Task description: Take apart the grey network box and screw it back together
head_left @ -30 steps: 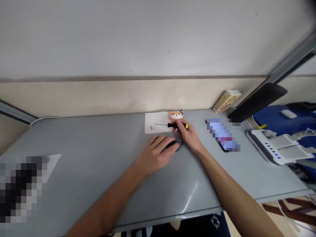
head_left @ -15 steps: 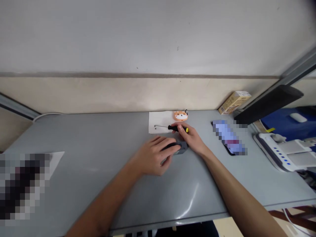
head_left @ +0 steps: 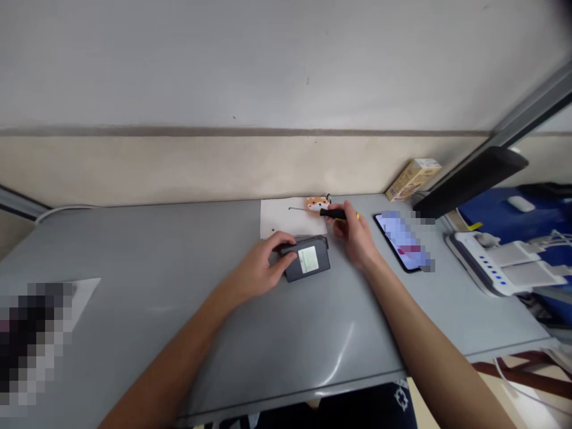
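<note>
The screwdriver lies beyond the dark gray casing, tip to the left

Nearest us, the left hand pinches the left end of the casing, thumb on the face that bears a pale label, fingers over the slotted far edge; its long axis runs left to right, right end slightly farther off; whether it rests flat on the gray tabletop we cannot tell.

Just past its right end, the right hand is closed around the handle; this is the hand nearer the free end, and from it the casing lies to the left and toward us.

Farther on, we see the shaft over the white paper, a dark speck at its tip, too small to identify; behind the handle sits the dog-face pouch.
</note>
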Demonstrator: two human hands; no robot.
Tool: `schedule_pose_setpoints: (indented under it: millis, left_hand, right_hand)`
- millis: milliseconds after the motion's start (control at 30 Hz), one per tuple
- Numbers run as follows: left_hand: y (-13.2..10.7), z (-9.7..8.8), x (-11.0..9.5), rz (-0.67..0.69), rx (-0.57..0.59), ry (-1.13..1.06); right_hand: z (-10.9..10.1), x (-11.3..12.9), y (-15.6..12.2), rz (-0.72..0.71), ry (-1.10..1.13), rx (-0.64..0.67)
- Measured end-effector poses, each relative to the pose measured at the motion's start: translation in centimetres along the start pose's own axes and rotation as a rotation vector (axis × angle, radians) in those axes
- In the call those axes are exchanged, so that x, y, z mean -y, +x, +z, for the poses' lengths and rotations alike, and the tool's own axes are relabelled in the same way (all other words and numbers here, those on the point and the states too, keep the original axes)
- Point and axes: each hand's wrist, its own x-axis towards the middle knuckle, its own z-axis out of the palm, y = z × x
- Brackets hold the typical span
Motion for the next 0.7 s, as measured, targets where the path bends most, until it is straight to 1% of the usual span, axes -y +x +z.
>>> schedule_pose_setpoints:
  millis: [100,167,267,333,433,567,633,700]
  left_hand:
    - [0.5,0.4,1.0,-0.030,-0.013,-0.019]
    - [0.7,0.7,1.5,-0.034,-0.021,-0.008]
    - [0.7,1.0,1.8,-0.037,-0.043,0.012]
    - [0.7,1.0,1.8,-0.034,-0.035,0.046]
    - [0.6,0.8,1.6,0.016,0.013,0.134]
    - [0.2,-0.2,0.7,0.108,0.081,0.194]
    - [-0.2,-0.7,-0.1,0.112,0.144,0.197]
    - [-0.4,-1.1,-0.9,0.082,0.210,0.213]
  right_hand:
    - [-0.9,0.6,0.5,0.005,0.088,-0.107]
    - [-1.5,0.8,0.9,-0.001,0.127,-0.155]
    - [-2.3,0.7,1.2,-0.022,0.156,-0.174]
    - [-2.5,0.6,1.4,-0.036,0.160,-0.170]
    - [-2.7,0.7,1.4,-0.053,0.149,-0.156]
    - [-2.7,0.9,1.3,-0.067,0.099,-0.156]
    - [-2.8,1.0,1.3,-0.069,0.068,-0.164]
    - [-3.0,1.0,1.3,-0.073,0.060,-0.172]
